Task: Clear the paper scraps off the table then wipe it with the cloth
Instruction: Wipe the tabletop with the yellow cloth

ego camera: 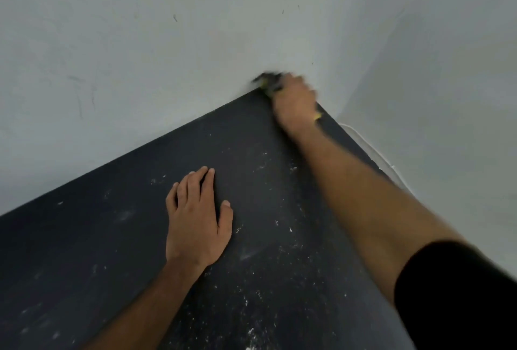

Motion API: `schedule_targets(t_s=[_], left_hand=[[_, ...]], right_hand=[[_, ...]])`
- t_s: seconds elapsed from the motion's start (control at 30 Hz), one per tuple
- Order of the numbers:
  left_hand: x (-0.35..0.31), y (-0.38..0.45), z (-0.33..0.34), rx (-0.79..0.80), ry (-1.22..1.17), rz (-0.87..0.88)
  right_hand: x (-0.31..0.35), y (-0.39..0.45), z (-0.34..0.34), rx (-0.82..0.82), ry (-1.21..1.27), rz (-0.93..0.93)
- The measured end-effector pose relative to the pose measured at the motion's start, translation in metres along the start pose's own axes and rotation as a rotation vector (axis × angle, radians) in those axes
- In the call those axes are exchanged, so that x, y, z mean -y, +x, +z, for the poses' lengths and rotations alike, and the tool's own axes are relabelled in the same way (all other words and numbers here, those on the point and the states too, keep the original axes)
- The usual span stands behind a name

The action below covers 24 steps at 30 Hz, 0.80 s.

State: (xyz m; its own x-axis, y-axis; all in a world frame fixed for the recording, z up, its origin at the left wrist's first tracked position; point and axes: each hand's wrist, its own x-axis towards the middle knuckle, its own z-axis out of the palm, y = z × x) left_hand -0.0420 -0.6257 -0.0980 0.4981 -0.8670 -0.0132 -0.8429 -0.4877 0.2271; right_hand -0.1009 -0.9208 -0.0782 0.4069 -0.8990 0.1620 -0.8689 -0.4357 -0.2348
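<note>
A dark table fills the lower half of the view, its far corner meeting the wall. My right hand is stretched out to that far corner, blurred, and pressed down on a dark cloth with yellow edges that sticks out past my fingers against the wall. My left hand lies flat on the tabletop, fingers slightly apart, holding nothing. Small white specks and smears are scattered over the right part of the table surface. No larger paper scraps are visible.
A pale grey wall with a few dark scuff marks runs along the table's far edge. A second wall stands to the right, with a white cable running down beside the table's right edge.
</note>
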Motion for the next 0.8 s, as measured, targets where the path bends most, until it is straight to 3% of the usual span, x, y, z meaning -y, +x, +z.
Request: schedule_targets(t_s=[0.07,0.17,0.23,0.33,0.4,0.43,0.5,0.6,0.67,0.73,0.8], left_hand=[[0.001,0.000,0.001,0.009,0.006,0.000],[0.000,-0.001,-0.002,0.015,0.002,0.002],[-0.001,-0.002,-0.004,0.008,-0.017,0.004],[-0.003,-0.003,-0.007,-0.017,-0.021,0.010],[-0.004,-0.003,-0.008,-0.022,-0.005,0.012],[-0.004,-0.003,-0.007,-0.021,-0.001,0.012],[-0.003,-0.003,-0.006,-0.017,0.001,0.011],[-0.003,-0.003,-0.006,-0.031,-0.003,0.018],[-0.002,-0.003,-0.006,-0.037,-0.008,0.026],[-0.003,-0.002,-0.005,-0.040,-0.003,0.027],[-0.002,-0.004,-0.006,-0.048,-0.005,0.029]], right_hand=[[-0.065,0.030,-0.012,-0.019,-0.010,0.287],[-0.096,0.014,-0.041,-0.089,0.141,0.347],[-0.071,-0.042,-0.052,-0.115,0.251,0.190],[-0.021,-0.169,-0.051,0.147,0.165,-0.357],[-0.029,-0.223,-0.047,0.201,0.148,-0.475],[-0.049,-0.224,-0.046,0.149,0.134,-0.412],[-0.099,-0.196,-0.049,-0.003,0.019,-0.119],[-0.174,-0.153,-0.073,-0.038,-0.025,0.293],[-0.177,-0.153,-0.088,-0.111,0.008,0.338],[-0.138,-0.186,-0.087,-0.113,0.051,0.170],[-0.076,-0.253,-0.076,0.049,0.071,-0.199]])
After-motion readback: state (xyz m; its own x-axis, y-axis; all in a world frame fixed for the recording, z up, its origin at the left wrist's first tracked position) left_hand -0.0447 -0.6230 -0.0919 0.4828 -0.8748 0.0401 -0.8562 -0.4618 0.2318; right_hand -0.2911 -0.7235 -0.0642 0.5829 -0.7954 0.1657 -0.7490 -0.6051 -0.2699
